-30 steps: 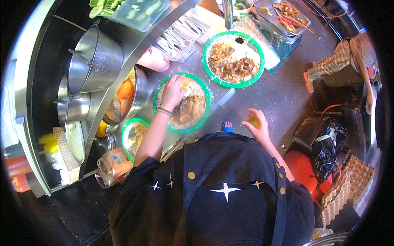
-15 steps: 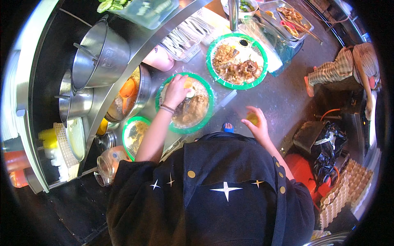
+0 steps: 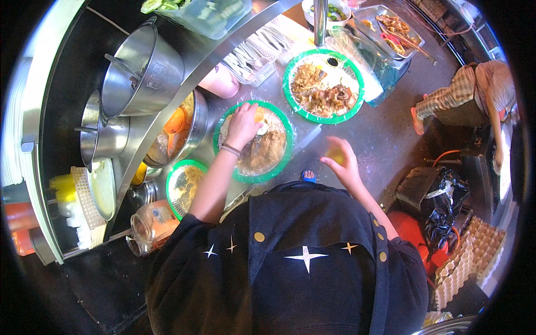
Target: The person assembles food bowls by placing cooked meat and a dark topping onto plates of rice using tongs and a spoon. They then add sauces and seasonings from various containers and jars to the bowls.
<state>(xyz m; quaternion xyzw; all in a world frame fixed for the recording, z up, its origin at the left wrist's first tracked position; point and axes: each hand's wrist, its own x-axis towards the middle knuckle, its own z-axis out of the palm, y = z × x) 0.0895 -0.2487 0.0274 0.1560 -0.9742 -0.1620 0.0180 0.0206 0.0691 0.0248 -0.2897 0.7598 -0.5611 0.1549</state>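
Two hands at a food counter, one on a green-rimmed plate and one off the edge.

Nearest is the person's dark jacket (image 3: 290, 262) with star marks, filling the lower part of the view. The right hand (image 3: 341, 163) hangs beyond the counter edge, its fingers curled close around a small yellow thing (image 3: 335, 154) (I cannot tell what it is). The left hand (image 3: 242, 125) rests on the near green-rimmed plate (image 3: 255, 142), fingers bent together over the rice and brown food; whether it grips something I cannot tell. A small green-rimmed plate (image 3: 184, 187) lies to the left of it, near a glass jar (image 3: 151, 226). Farther away stands a second full plate (image 3: 322, 86), then a tray of spoons (image 3: 258, 51), steel pots (image 3: 139, 70) on the shelf, and a metal tray (image 3: 391, 25) with food.
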